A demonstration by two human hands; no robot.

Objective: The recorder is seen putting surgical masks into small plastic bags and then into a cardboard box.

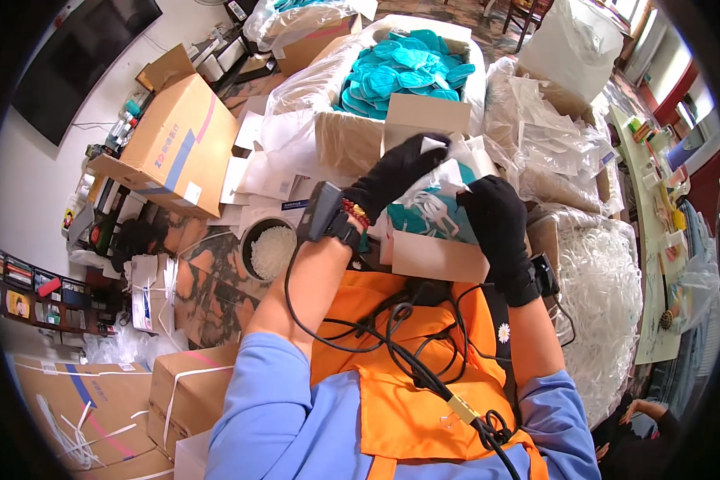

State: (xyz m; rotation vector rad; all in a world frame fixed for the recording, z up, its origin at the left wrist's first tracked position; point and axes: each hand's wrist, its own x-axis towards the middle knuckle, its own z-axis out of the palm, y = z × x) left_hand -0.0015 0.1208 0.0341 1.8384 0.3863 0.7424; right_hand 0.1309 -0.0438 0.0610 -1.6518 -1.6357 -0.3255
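Observation:
A small open white carton (440, 256) stands in front of me, its flaps spread. Inside are teal face masks (408, 219) with white straps, partly in clear plastic. My left hand (398, 172), in a black glove, is closed above the carton's left side, pinching a white edge (434, 145) of paper or film. Over the right side, my black-gloved right hand (493, 216) is closed on another white edge (454, 186), also paper or film. Just beyond, a large plastic-lined box (348, 138) is heaped with teal masks (408, 66).
A bin of white straps (596, 296) stands on the right, below plastic-wrapped boxes (564, 144). On the left are a pot of white pieces (272, 252), a tall brown box (176, 140) and strapped boxes (96, 404). Another person's hand (638, 411) shows at lower right.

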